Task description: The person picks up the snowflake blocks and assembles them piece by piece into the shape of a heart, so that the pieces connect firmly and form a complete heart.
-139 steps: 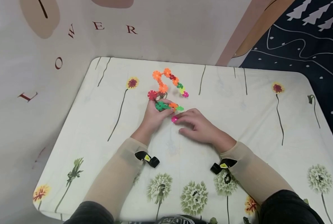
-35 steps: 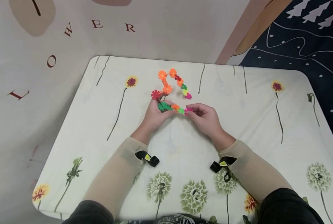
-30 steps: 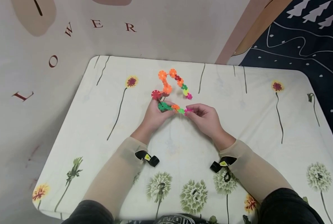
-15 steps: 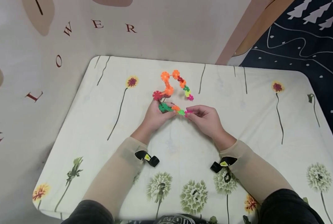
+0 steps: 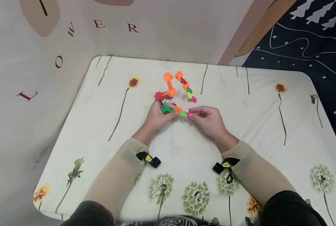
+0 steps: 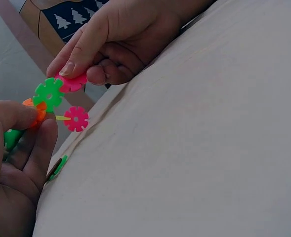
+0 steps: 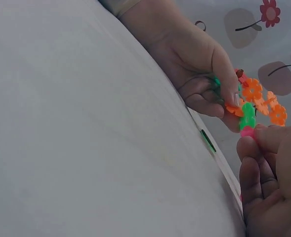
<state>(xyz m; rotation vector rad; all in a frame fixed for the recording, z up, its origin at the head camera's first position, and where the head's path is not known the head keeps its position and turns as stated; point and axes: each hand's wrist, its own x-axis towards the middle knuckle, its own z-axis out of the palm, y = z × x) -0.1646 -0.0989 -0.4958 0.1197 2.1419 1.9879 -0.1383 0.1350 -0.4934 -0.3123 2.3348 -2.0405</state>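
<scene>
A curved chain of slotted, snowflake-shaped plastic discs (image 5: 168,77) is held over the table in the head view. My left hand (image 5: 156,117) pinches it at an orange disc (image 7: 233,110) between thumb and fingers, beside a dark green disc (image 5: 165,108). Between thumb and index finger, my right hand (image 5: 208,121) pinches a pink disc (image 6: 73,83). This pink disc meets the edge of a light green disc (image 6: 49,95), the one beside the orange; fingertips cover part of it. The chain's far end carries another pink disc (image 5: 194,99).
A pale cloth with printed flowers covers the table (image 5: 182,157). Its far edge meets a light wall hanging (image 5: 173,37) with letters; a dark panel with white trees (image 5: 306,50) stands at the right. A dark flat piece with green edging (image 6: 57,168) shows beyond the left hand.
The right hand has brought the pink disc up from below the chain to the light green disc, its fingers closing into a pinch. The chain has shifted slightly right.
</scene>
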